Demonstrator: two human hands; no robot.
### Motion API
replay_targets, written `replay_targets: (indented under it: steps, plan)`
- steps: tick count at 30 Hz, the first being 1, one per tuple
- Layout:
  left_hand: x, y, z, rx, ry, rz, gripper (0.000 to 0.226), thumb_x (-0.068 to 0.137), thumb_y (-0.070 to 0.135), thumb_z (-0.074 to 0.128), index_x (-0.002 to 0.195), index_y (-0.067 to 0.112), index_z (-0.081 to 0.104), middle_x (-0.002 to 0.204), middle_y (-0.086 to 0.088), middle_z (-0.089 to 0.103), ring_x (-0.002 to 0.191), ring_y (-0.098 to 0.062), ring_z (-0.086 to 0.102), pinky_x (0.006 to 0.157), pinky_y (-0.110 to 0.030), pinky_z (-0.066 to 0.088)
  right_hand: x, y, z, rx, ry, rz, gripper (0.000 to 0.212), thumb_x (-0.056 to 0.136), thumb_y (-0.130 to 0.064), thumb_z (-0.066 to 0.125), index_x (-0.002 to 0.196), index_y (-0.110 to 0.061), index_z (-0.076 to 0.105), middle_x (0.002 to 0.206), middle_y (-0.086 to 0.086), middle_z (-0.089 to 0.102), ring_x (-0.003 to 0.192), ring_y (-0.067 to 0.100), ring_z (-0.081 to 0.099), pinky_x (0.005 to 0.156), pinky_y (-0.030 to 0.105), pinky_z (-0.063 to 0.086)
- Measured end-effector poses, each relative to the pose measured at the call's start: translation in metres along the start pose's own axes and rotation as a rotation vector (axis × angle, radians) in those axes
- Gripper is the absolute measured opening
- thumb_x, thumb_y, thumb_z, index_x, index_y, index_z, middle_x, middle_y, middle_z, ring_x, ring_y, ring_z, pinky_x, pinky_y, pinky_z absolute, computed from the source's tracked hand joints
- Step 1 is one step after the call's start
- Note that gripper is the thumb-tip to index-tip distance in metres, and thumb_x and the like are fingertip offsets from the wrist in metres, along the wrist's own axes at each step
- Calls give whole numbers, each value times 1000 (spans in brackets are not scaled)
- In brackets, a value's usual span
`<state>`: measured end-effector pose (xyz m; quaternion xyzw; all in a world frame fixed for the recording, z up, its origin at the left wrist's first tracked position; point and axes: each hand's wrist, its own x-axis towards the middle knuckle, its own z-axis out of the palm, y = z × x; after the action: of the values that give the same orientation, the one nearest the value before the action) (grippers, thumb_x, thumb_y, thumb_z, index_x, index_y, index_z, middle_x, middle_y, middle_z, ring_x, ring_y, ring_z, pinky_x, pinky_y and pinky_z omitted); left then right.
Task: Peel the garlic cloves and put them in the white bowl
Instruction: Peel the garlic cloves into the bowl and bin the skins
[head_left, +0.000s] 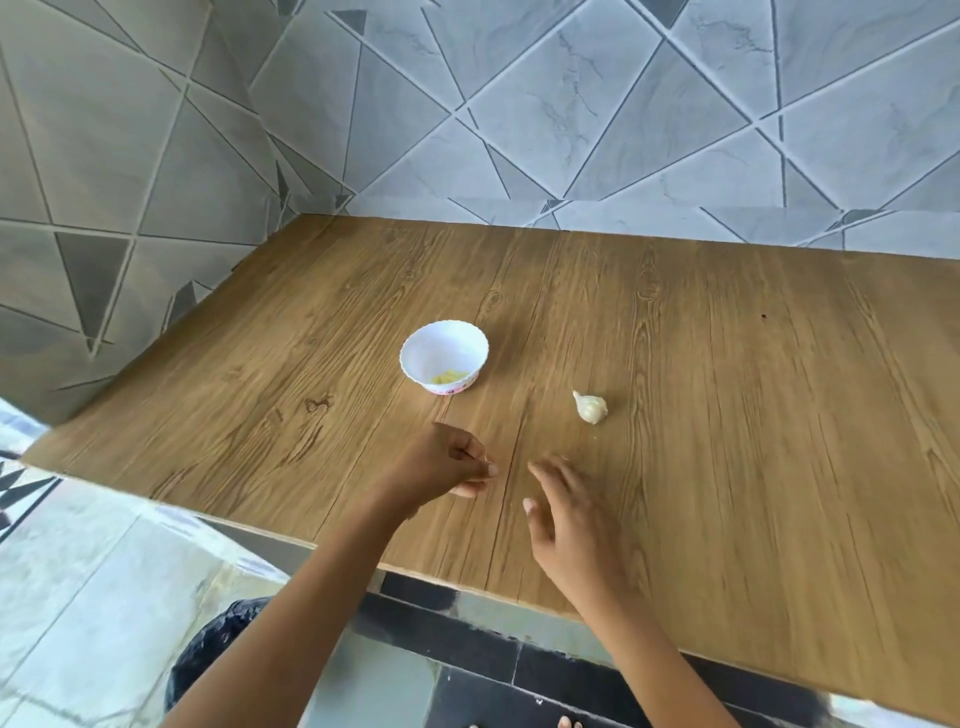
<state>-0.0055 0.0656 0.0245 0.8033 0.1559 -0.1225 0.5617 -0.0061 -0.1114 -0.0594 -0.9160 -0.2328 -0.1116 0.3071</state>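
A small white bowl (444, 357) stands mid-table with a few yellowish peeled garlic cloves at its bottom. To its right a garlic bulb (590, 407) in its pale skin lies on the wood, apart from both hands. My left hand (447, 467) hovers just in front of the bowl with its fingers curled in; nothing shows between them. My right hand (563, 512) is beside it, fingers straight and spread, pointing toward the bulb and short of it.
The wooden table (727, 415) meets tiled walls at the back and on the left. Its front edge runs diagonally under my forearms, with tiled floor below.
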Motion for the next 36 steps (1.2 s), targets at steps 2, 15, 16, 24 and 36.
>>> replay_targets:
  steps: [2, 15, 16, 24, 36]
  plan:
    - [-1, -5, -7, 20, -71, -61, 12, 81, 6, 72, 87, -4, 68, 71, -9, 70, 61, -11, 68, 60, -19, 54, -5, -9, 7, -105, 18, 16, 35, 86, -20, 61, 119, -8, 62, 131, 13, 57, 123, 30, 53, 94, 47, 50]
    - [11, -15, -5, 72, -101, -97, 11, 88, -1, 63, 92, -10, 65, 65, -6, 66, 48, -5, 63, 49, -15, 50, -12, -26, 9, -225, -63, 90, 53, 94, -38, 30, 132, -9, 53, 143, 11, 46, 135, 26, 40, 111, 44, 27]
    - [10, -15, -4, 88, -88, -87, 10, 87, 0, 64, 91, -9, 66, 65, -5, 66, 49, -6, 63, 49, -15, 50, -12, -26, 8, -212, -74, 95, 53, 94, -38, 29, 132, -9, 53, 143, 11, 45, 135, 26, 39, 111, 45, 28]
    - [-6, -24, -18, -329, -211, -88, 9, 88, 10, 64, 93, 4, 68, 80, -5, 71, 70, -9, 67, 62, -17, 52, -2, -41, -12, 431, -71, 233, 25, 91, -21, 61, 115, -16, 65, 110, -6, 66, 100, -2, 59, 87, 17, 48]
    - [-16, -18, -8, -234, -189, 99, 13, 89, 14, 63, 77, 9, 65, 67, 0, 63, 61, -6, 59, 59, -15, 48, 21, -45, -22, 1020, -263, 507, 14, 93, -15, 57, 81, -8, 61, 71, 0, 58, 66, 7, 53, 61, 20, 46]
